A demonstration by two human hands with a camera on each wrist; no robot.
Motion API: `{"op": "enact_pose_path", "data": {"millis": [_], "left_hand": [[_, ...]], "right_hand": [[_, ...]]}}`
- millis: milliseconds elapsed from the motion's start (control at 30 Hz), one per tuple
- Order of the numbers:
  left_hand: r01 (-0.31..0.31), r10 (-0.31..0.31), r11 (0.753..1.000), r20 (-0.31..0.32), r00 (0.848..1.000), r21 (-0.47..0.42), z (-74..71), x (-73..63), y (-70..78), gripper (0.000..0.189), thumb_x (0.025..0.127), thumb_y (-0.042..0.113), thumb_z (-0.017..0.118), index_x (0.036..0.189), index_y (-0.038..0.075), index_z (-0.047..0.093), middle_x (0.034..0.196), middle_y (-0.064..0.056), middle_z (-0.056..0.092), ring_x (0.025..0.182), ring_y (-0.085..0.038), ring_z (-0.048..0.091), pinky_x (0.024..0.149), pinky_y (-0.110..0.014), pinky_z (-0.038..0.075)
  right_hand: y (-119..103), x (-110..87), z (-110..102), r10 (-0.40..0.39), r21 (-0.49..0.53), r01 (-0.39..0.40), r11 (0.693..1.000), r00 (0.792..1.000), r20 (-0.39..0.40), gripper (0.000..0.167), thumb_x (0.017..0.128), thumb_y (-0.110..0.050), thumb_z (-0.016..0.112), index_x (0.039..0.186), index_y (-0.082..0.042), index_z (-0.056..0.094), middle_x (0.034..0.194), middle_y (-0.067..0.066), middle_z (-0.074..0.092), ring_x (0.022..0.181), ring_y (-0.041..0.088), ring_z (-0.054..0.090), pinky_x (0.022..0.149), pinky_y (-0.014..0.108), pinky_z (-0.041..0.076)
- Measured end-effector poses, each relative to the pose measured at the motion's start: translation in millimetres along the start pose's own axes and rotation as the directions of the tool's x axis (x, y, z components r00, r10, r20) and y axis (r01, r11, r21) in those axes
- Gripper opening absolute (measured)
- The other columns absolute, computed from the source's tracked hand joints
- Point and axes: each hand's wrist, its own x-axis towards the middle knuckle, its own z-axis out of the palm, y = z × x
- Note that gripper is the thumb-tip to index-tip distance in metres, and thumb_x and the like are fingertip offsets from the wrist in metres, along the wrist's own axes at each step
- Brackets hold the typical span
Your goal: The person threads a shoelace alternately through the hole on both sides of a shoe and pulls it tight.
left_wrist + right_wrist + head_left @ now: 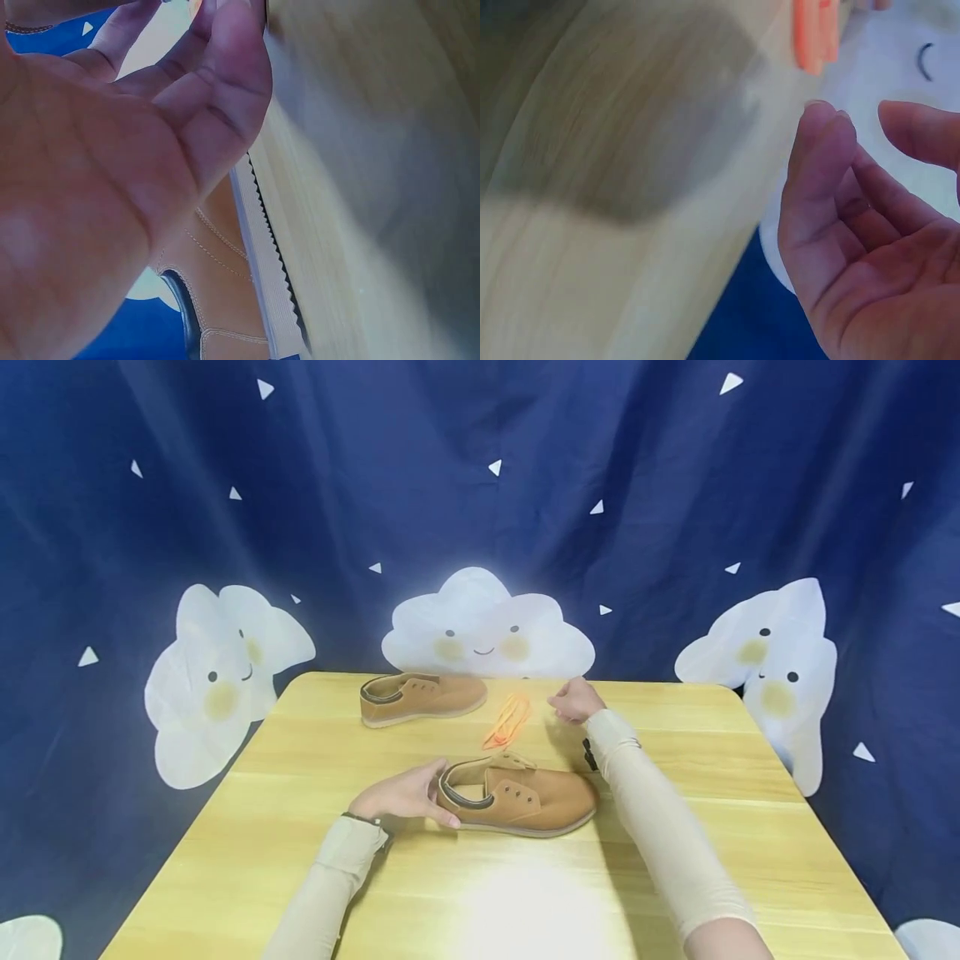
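Observation:
A tan shoe without laces stands on the table, toe to the right, its tongue raised at the far side of the opening. My left hand grips its heel, the thumb along the near side just above the pale sole. In the left wrist view that hand hides much of a shoe side behind it. Beyond the shoe's toe my right hand is raised. Its fingers are loosely bent with nothing between them, and the right wrist view shows the thumb apart from the fingertips. Orange shoelaces lie bundled left of that hand.
A second tan shoe stands at the table's back edge, left of the laces, toe to the right. The wooden table backs onto a blue curtain with printed clouds. A bright glare falls on its near middle.

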Motion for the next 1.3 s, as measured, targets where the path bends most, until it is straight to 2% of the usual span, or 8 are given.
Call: {"op": "enact_pose_path", "data": {"millis": [133, 233, 400, 600, 867, 1067, 1200, 1300], "left_hand": [[-0.002, 0.002, 1.000, 0.005, 1.000, 0.004, -2.3, 1.2, 2.0, 0.085, 0.077, 0.045, 0.089, 0.138, 0.008, 0.043, 0.080, 0.003, 0.055, 0.064, -0.010, 0.050, 0.057, -0.025, 0.046], [-0.001, 0.001, 1.000, 0.001, 1.000, -0.006, -1.9, 0.5, 1.8, 0.084, 0.077, 0.044, 0.090, 0.137, 0.009, 0.044, 0.081, 0.003, 0.056, 0.065, -0.010, 0.052, 0.057, -0.026, 0.048], [-0.004, 0.004, 1.000, -0.007, 1.000, 0.000, 0.7, -2.1, -1.2, 0.080, 0.076, 0.044, 0.090, 0.133, 0.010, 0.045, 0.083, 0.002, 0.056, 0.065, -0.009, 0.052, 0.057, -0.026, 0.048], [-0.008, 0.008, 1.000, -0.015, 1.000, 0.005, 2.7, -3.3, -2.4, 0.079, 0.077, 0.045, 0.090, 0.134, 0.010, 0.046, 0.084, 0.002, 0.057, 0.065, -0.010, 0.053, 0.057, -0.026, 0.048], [-0.004, 0.004, 1.000, -0.013, 1.000, -0.001, 2.0, -1.1, 0.2, 0.080, 0.076, 0.045, 0.090, 0.134, 0.011, 0.046, 0.084, 0.002, 0.057, 0.065, -0.010, 0.053, 0.057, -0.027, 0.048], [-0.003, 0.003, 1.000, -0.009, 1.000, 0.002, 3.5, 0.0, -1.1, 0.080, 0.076, 0.046, 0.089, 0.134, 0.013, 0.046, 0.082, 0.003, 0.058, 0.063, -0.009, 0.052, 0.056, -0.026, 0.047], [-0.003, 0.003, 1.000, -0.007, 1.000, -0.008, 3.3, -0.1, -1.0, 0.082, 0.076, 0.047, 0.090, 0.136, 0.014, 0.045, 0.081, 0.004, 0.057, 0.062, -0.009, 0.052, 0.055, -0.025, 0.047], [-0.003, 0.003, 1.000, -0.005, 1.000, -0.026, 2.1, -1.0, -0.4, 0.086, 0.076, 0.045, 0.090, 0.140, 0.012, 0.043, 0.078, 0.004, 0.058, 0.061, -0.009, 0.053, 0.054, -0.025, 0.048]], "right_hand": [[0, 16.0, 6, 0.050, -0.004, -0.050, 0.999, 0.999, -0.015, 0.033, 0.102, -0.018, 0.058, 0.112, 0.011, 0.072, 0.052, -0.002, 0.057, 0.044, 0.007, 0.046, 0.049, 0.021, 0.044], [1, 26.4, 13, 0.071, -0.041, -0.073, 0.996, 0.997, -0.039, 0.034, 0.102, -0.020, 0.060, 0.083, 0.005, 0.074, 0.045, -0.004, 0.052, 0.043, 0.009, 0.044, 0.049, 0.023, 0.042], [4, 45.6, 29, 0.069, -0.101, -0.073, 0.992, 0.996, -0.051, 0.051, 0.099, -0.026, 0.064, 0.051, -0.014, 0.052, 0.043, -0.003, 0.052, 0.042, 0.012, 0.048, 0.047, 0.025, 0.042], [6, 62.3, 43, 0.063, -0.159, -0.071, 0.985, 0.996, -0.058, 0.039, 0.092, -0.032, 0.071, 0.062, -0.013, 0.058, 0.052, 0.001, 0.062, 0.048, 0.015, 0.058, 0.050, 0.027, 0.047], [6, 61.9, 45, 0.085, -0.204, -0.103, 0.974, 0.992, -0.095, 0.014, 0.078, -0.011, 0.072, 0.087, -0.001, 0.068, 0.085, 0.015, 0.070, 0.072, 0.028, 0.064, 0.055, 0.033, 0.053], [5, 53.9, 36, 0.077, -0.194, -0.080, 0.978, 0.997, -0.023, 0.011, 0.077, -0.002, 0.061, 0.069, -0.005, 0.067, 0.063, 0.005, 0.064, 0.053, 0.017, 0.058, 0.048, 0.025, 0.049], [-5, 42.9, 26, 0.088, -0.005, -0.088, 0.996, 0.994, 0.061, 0.018, 0.081, 0.005, 0.056, 0.066, -0.003, 0.063, 0.056, 0.001, 0.058, 0.049, 0.012, 0.053, 0.047, 0.023, 0.048], [-12, 31.1, 19, 0.090, 0.214, -0.119, 0.970, 0.986, 0.144, 0.015, 0.089, 0.006, 0.056, 0.094, 0.011, 0.069, 0.066, 0.001, 0.060, 0.058, 0.011, 0.056, 0.059, 0.022, 0.052]]}}
